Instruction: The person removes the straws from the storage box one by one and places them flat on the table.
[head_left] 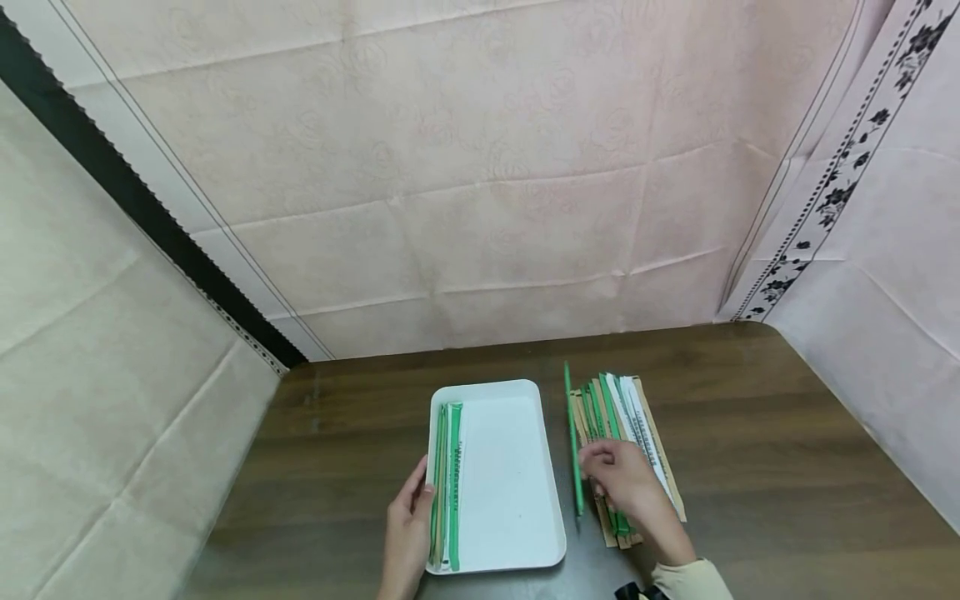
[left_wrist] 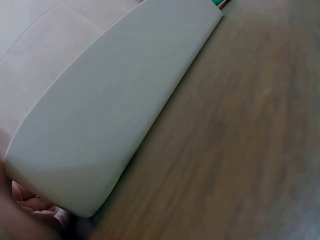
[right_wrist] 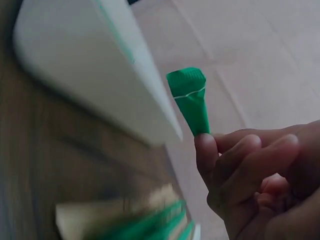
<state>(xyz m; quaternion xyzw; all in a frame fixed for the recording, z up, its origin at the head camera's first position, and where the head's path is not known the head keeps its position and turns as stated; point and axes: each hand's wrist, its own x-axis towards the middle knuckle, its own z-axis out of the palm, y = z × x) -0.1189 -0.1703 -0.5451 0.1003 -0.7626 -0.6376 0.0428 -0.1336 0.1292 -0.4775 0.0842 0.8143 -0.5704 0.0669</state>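
Observation:
A slim green paper-wrapped stick (head_left: 572, 425) stands out from the pinch of my right hand (head_left: 621, 475), between thumb and fingertips. Its crimped, flat green end (right_wrist: 189, 82) shows close up in the right wrist view. Beneath that hand lies a row of similar sticks (head_left: 611, 408) in green, white and brown. My left hand (head_left: 407, 521) grips the left rim of a white rectangular tray (head_left: 502, 483), with the thumb over the edge. Inside the tray, several wrapped sticks (head_left: 454, 483) lie lengthwise along the left side. The left wrist view shows mostly the tray's outer wall (left_wrist: 115, 105).
Tray and row of sticks both lie on a brown wood-grain table (head_left: 352, 450), the row to the tray's right. Pale patterned cloth (head_left: 487, 208) hangs behind the table's back edge and along both sides.

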